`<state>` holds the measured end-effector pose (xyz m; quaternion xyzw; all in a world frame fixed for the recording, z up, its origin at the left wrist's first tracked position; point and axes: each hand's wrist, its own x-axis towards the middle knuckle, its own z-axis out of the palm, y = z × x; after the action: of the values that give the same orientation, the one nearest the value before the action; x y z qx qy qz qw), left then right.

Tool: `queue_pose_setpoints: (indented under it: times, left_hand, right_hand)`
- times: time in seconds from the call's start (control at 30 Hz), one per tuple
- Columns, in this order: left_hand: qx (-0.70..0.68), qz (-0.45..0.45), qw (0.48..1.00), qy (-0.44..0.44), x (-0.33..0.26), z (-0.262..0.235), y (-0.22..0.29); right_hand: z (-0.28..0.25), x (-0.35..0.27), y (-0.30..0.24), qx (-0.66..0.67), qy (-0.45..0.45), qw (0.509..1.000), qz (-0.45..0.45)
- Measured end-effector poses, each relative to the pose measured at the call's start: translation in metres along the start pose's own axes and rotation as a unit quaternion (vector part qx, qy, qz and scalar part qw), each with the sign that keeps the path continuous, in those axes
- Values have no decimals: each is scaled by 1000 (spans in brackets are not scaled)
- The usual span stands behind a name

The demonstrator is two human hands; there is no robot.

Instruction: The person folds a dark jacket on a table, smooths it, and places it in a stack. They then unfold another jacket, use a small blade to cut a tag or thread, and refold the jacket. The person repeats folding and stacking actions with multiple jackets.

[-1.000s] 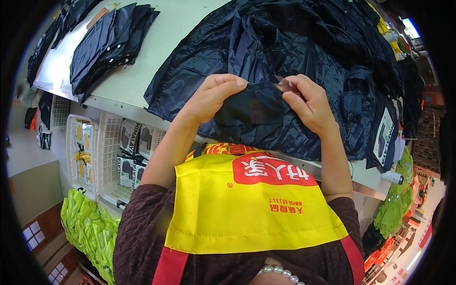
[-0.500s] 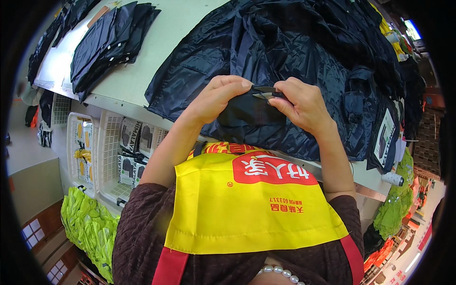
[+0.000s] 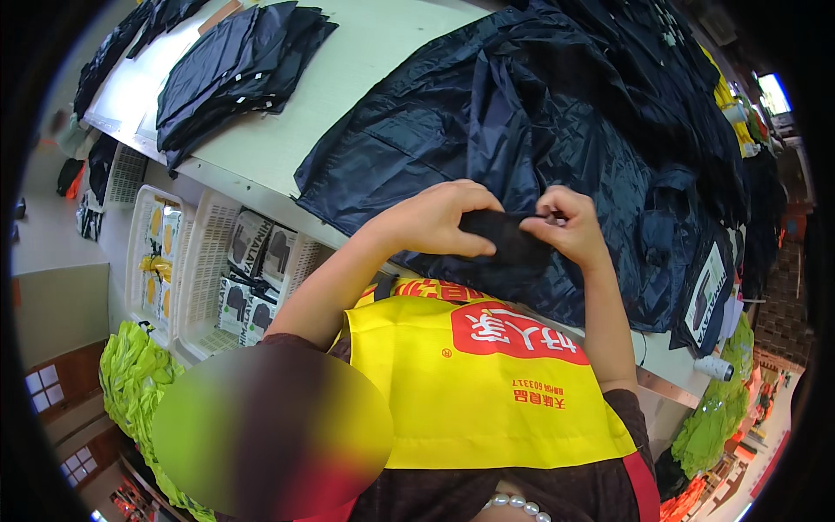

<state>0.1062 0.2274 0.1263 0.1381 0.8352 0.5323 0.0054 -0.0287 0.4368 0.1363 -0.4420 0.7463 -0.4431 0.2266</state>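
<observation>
A large dark navy garment (image 3: 417,122) of shiny thin fabric lies spread across the table in front of me. Over its near part, a blurred piece of black fabric (image 3: 513,245) is bunched between my two hands. My left hand (image 3: 444,217) curves round the left side of this piece, thumb and index finger spaced apart with the cloth between them. At the right side, my right hand (image 3: 574,226) is closed, its thumb and fingertips pinching the fabric. A small dark thing with a glint shows at that grip; its kind is unclear.
A stack of folded dark garments (image 3: 243,74) lies on the pale table (image 3: 365,65). White plastic baskets (image 3: 196,287) with packages stand below its edge. A thread spool (image 3: 713,368) sits at the right corner, near lime-green fabric (image 3: 718,418). More lime-green fabric lies lower left.
Thread snips with an exposed blade were in my right hand; the blade no longer shows. Both hands are lower and further right in view, now at the black fabric. The view has shifted.
</observation>
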Motion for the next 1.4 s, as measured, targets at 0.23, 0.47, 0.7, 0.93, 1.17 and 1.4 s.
queue_pose_setpoints:
  times: [0.23, 0.47, 0.7, 0.93, 1.17, 1.4]
  left_hand:
    - [153, 199, 941, 226, -8, 44, -35]
    - [-296, 135, 874, 361, 36, 46, -19]
    - [-166, 118, 931, 303, 62, 79, 27]
    - [-65, 177, 958, 216, 66, 115, 26]
    - [-105, 113, 911, 382, 56, 120, 2]
    - [-124, -65, 868, 476, 55, 98, -53]
  right_hand:
    - [27, 7, 7, 43, 276, 947, -158]
    - [56, -52, -25, 87, 35, 996, -4]
    - [-10, -35, 25, -220, 398, 885, -102]
    - [-29, -70, 76, 285, 493, 822, 7]
    - [25, -82, 51, -3, 510, 859, 31]
    - [73, -75, -4, -156, 201, 966, 48]
